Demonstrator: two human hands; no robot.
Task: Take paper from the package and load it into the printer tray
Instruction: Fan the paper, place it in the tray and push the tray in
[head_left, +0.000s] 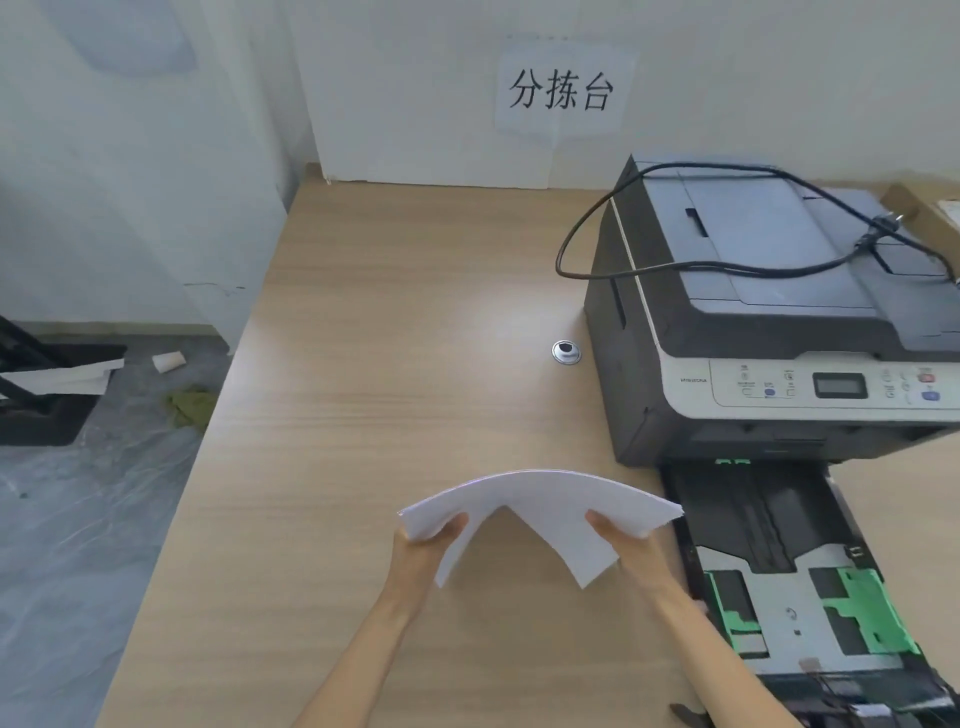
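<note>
A stack of white paper (540, 506) is held above the wooden desk, bowed upward in an arch. My left hand (423, 545) grips its left end and my right hand (621, 540) grips its right end. Just to the right, the printer tray (779, 587) is pulled out toward me, with green guides and no paper in it. The grey printer (769, 322) stands behind the tray. No paper package is in view.
A black power cable (727, 265) lies looped over the printer's lid. A metal cable grommet (566, 352) sits in the desk (389, 338) left of the printer. A paper sign (563, 88) hangs on the wall. The desk's left edge drops to a plastic-covered floor.
</note>
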